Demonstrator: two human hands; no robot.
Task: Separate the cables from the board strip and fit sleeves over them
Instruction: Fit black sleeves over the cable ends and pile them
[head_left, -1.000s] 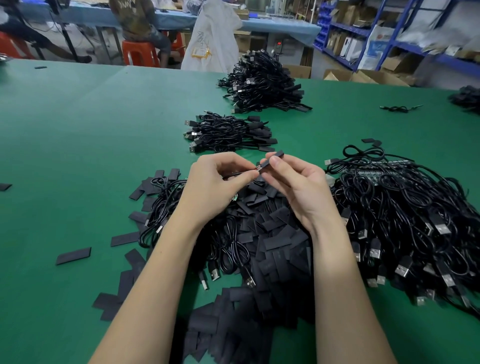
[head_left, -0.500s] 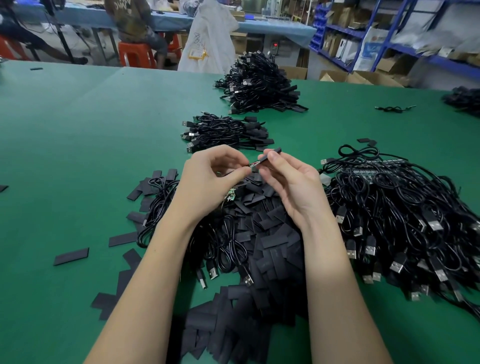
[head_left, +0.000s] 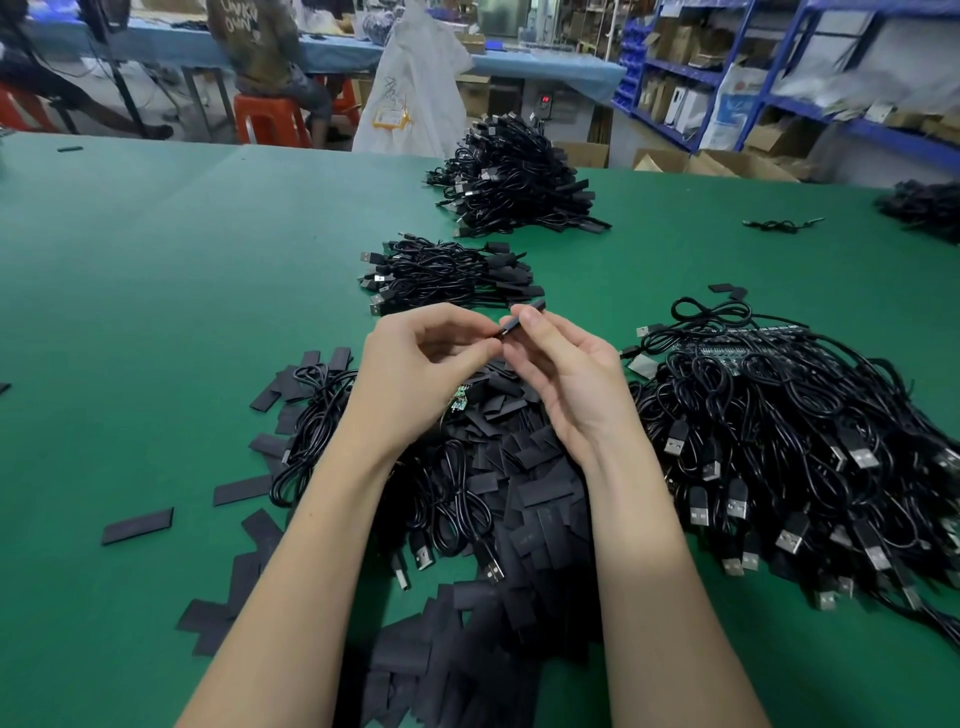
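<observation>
Head camera view, looking down over two bare forearms that reach forward across a wide green felt-covered table (head_left: 156, 291). Both hands meet above the middle of the table. The left hand (head_left: 415, 374) has its fingers curled, with thumb and forefinger pinching the near end of a thin black cable; what lies inside the palm is hidden. The right hand (head_left: 566, 379) faces it, its thumb and forefinger pinching a short flat black sleeve (head_left: 522, 316) that sticks up and away between the two hands, while its other fingers are loosely bent. Directly beneath the hands lies a loose heap of flat black rectangular sleeves (head_left: 524, 499) mixed with a few coiled black USB cables (head_left: 452, 499), and a small green circuit board piece (head_left: 460, 402) peeps out just below the left hand. More flat black sleeves are scattered singly on the felt to the left. To the right sits a large tangle of black USB cables with silver plugs (head_left: 789, 457), with a dark board strip (head_left: 737, 338) lying at its far edge. Farther away are two neater piles of black cables: a small one (head_left: 447, 275) just beyond the hands and a taller one (head_left: 514, 182) behind it. Beyond the table are blue metal shelves with cardboard boxes (head_left: 727, 93), a white plastic bag (head_left: 415, 88), and a person seated on an orange stool (head_left: 265, 119).
</observation>
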